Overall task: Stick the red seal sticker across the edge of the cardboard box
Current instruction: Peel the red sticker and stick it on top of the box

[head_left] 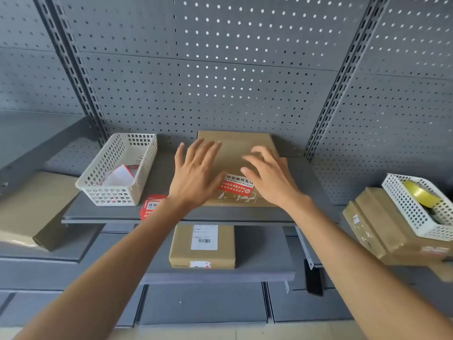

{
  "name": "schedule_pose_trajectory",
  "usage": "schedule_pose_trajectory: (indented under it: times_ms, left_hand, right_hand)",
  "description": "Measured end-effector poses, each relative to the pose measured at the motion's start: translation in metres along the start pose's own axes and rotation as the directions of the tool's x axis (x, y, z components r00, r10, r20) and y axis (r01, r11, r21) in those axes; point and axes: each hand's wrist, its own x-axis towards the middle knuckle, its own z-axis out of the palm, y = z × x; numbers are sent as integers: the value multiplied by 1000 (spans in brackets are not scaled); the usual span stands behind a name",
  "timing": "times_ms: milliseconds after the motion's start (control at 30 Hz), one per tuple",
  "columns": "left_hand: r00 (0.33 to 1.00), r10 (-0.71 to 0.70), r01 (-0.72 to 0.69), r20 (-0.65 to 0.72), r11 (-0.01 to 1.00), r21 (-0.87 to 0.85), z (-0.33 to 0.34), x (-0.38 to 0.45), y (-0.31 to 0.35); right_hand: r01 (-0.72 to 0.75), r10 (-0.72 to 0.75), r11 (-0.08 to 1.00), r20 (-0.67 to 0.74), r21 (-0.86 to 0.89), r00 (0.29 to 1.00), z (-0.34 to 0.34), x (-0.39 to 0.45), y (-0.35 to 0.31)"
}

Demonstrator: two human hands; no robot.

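Observation:
A flat brown cardboard box (235,146) lies on the grey shelf (157,207), against the pegboard. A red and white seal sticker (237,184) lies on the box top near its front edge, between my hands. My left hand (196,175) hovers over the box's left part, fingers spread, thumb close to the sticker's left end. My right hand (272,179) is over the box's right part with fingers apart and slightly curled, fingertips by the sticker's top right. Neither hand holds anything. Torn white label residue shows just below the sticker.
A white mesh basket (117,170) with paper scraps stands left of the box. A small stack of red stickers (150,206) lies at the shelf's front edge. Another labelled box (202,246) sits on the shelf below. At right, a basket (419,207) holds a tape roll atop boxes.

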Motion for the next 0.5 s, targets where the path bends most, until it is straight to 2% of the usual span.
schedule_pose_trajectory:
  times_ms: [167, 267, 500]
  left_hand:
    - [988, 53, -69, -147, 992, -105, 10, -19, 0]
    - [979, 57, -85, -196, 987, -137, 15, -27, -1]
    - [972, 57, -98, -229, 981, -170, 22, -36, 0]
  right_hand:
    - [40, -40, 999, -8, 7, 999, 6, 2, -7]
    - [35, -35, 996, 2, 84, 999, 9, 4, -12]
    - [56, -58, 987, 10, 148, 998, 16, 8, -21]
